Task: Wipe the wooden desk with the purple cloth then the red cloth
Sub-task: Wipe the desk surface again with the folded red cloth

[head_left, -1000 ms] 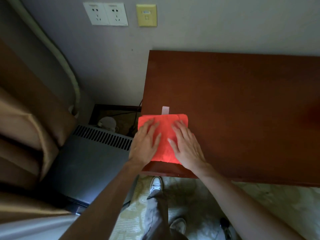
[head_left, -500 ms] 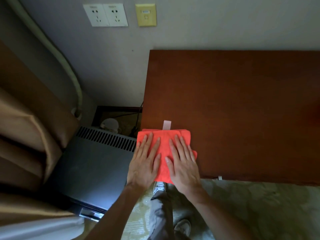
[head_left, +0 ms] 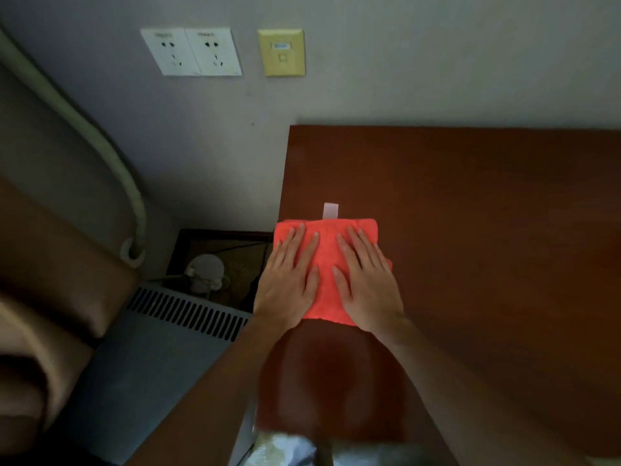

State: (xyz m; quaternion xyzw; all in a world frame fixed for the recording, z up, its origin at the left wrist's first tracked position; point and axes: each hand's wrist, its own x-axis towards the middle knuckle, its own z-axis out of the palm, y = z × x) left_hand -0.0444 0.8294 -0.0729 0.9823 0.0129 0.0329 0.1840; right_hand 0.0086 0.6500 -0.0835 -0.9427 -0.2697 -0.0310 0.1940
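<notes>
Fingers (head_left: pixel 311 245) of both hands lie spread and flat on the red cloth (head_left: pixel 327 264), gripping nothing, left hand (head_left: pixel 289 280) beside right hand (head_left: pixel 368 280). The cloth sits at the surface's (head_left: pixel 470 230) left edge, mid-frame. Half a second ago it hung at the near edge; it has been pushed away toward the wall, so the red-cloth wiping looks underway. No purple cloth shows.

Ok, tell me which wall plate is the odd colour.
The rightmost plate, nearest the desk: it is yellow, while the two sockets left of it are white.
</notes>
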